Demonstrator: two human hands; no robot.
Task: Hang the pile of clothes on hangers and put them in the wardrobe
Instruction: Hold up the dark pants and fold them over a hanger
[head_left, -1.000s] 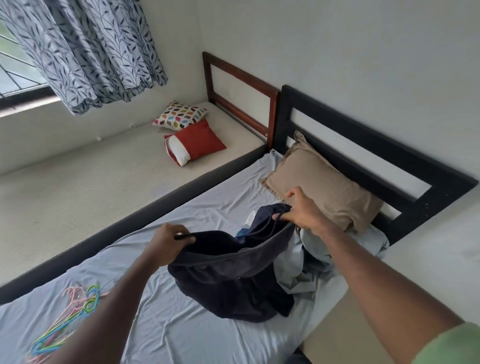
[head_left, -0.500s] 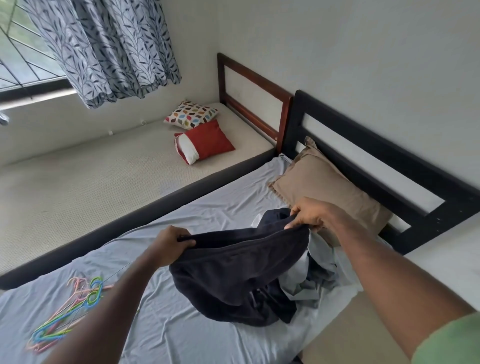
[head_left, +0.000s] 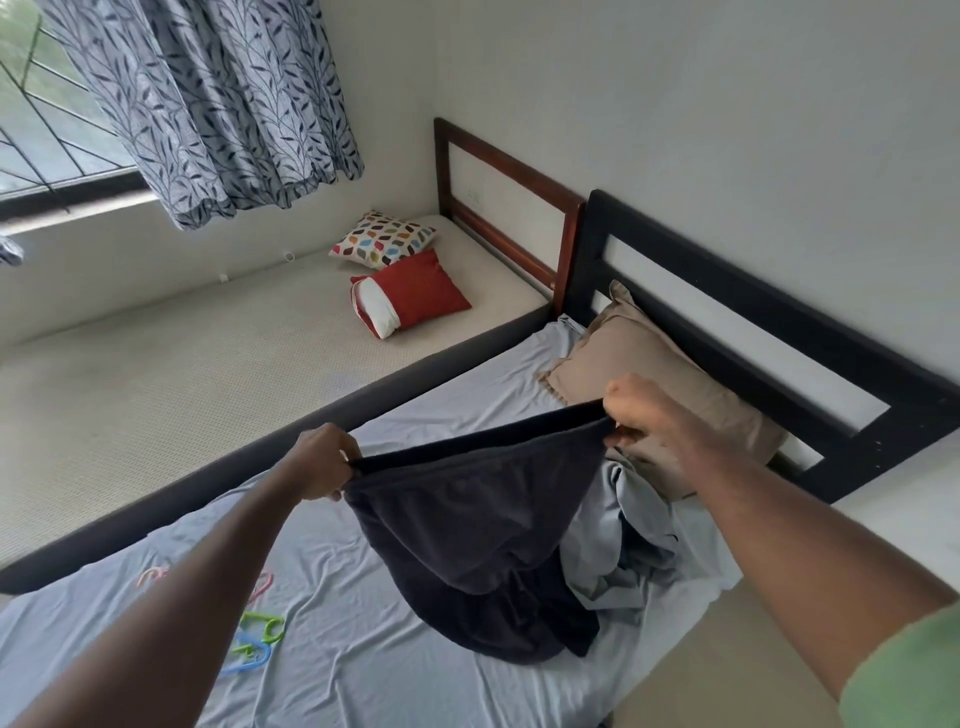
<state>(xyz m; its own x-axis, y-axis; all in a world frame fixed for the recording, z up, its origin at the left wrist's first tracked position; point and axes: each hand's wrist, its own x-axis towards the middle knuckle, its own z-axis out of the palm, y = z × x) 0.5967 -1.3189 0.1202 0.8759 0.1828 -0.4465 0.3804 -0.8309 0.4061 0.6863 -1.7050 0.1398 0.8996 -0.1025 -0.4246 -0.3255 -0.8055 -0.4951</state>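
Note:
A dark navy garment (head_left: 467, 525) hangs stretched between both my hands above the bed. My left hand (head_left: 324, 460) grips one end of its top edge, and my right hand (head_left: 641, 410) grips the other end. Its lower part still drapes onto the light blue sheet (head_left: 363, 665). Under and beside it lies the pile of clothes (head_left: 639, 551), mostly pale grey-blue with some dark pieces. Several coloured plastic hangers (head_left: 254, 636) lie on the sheet at the lower left, partly hidden by my left forearm.
A tan pillow (head_left: 649, 364) leans against the black headboard (head_left: 753, 322) behind the pile. A second bed with a cream mattress (head_left: 182, 364) holds a red cushion (head_left: 410, 293) and a patterned cushion (head_left: 384, 239). A leaf-print curtain (head_left: 208, 98) hangs by the window.
Both hands have raised the dark garment and pulled its top edge taut between them. The view has shifted, so the hangers now sit lower and partly behind my left forearm.

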